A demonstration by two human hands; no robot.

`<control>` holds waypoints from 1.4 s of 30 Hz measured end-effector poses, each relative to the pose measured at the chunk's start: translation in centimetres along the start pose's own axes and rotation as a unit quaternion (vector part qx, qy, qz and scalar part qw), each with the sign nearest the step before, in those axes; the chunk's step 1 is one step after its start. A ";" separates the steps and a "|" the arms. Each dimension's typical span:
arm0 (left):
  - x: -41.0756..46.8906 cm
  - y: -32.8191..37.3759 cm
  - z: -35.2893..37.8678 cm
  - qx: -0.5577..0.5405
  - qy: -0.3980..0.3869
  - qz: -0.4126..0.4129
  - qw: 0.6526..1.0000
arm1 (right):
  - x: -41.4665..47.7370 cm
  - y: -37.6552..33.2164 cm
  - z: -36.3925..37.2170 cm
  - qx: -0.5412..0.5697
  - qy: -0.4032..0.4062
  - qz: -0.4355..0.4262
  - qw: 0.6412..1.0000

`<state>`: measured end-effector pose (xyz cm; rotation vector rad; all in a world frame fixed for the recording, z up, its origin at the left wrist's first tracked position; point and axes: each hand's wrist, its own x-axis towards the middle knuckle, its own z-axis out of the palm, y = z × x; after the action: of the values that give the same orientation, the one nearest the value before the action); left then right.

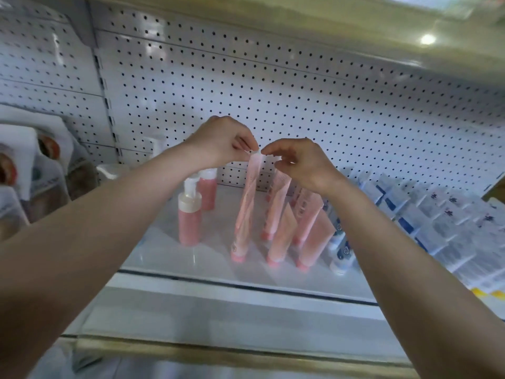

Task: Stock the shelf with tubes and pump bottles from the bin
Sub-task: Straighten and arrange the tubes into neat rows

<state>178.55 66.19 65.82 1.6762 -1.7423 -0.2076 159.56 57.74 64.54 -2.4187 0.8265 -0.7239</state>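
Note:
A pink tube [246, 209] stands cap down on the white shelf [207, 258], at the left of the tube group. My left hand [218, 140] and my right hand [300, 162] both pinch its flat top edge from either side. Several more pink tubes [284, 236] stand cap down just to its right. Two pink pump bottles [190, 214] stand one behind the other to the left of the tubes. The bin is out of view.
White and blue tubes [340, 250] stand right of the pink ones, then rows of white and blue boxes [451, 228]. Packaged goods [32, 173] fill the left bay. A pegboard back wall [273, 86] and an upper shelf [328, 20] bound the space.

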 end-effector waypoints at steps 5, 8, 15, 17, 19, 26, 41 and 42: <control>-2.8 1.1 1.9 0.017 0.009 -0.016 1.000 | -2.9 0.4 -0.6 -0.019 -0.018 0.004 1.000; -4.5 1.4 3.1 0.024 0.020 -0.017 0.999 | -4.5 0.5 -1.0 -0.056 -0.026 -0.015 0.998; -6.5 1.6 6.3 0.096 0.026 -0.010 0.995 | -7.3 1.6 -0.2 -0.121 -0.032 -0.017 0.992; -6.8 1.6 7.0 0.101 0.028 -0.009 0.994 | -7.6 2.0 0.1 -0.151 -0.036 -0.011 0.988; -7.1 1.5 7.8 0.105 0.030 -0.011 0.994 | -7.8 2.3 0.5 -0.175 -0.039 -0.011 0.984; -7.6 0.9 9.7 0.108 0.040 -0.025 0.993 | -8.4 2.6 1.1 -0.177 -0.057 0.004 0.982; -6.8 0.0 8.7 0.099 0.021 -0.053 0.993 | -8.1 2.8 0.6 -0.095 -0.063 0.032 0.993; -6.8 0.0 8.6 0.098 0.019 -0.053 0.994 | -8.1 2.9 0.5 -0.091 -0.064 0.033 0.993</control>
<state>173.03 69.51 57.00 1.9041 -1.6920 -0.0523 153.27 61.20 59.86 -2.5530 0.9524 -0.4817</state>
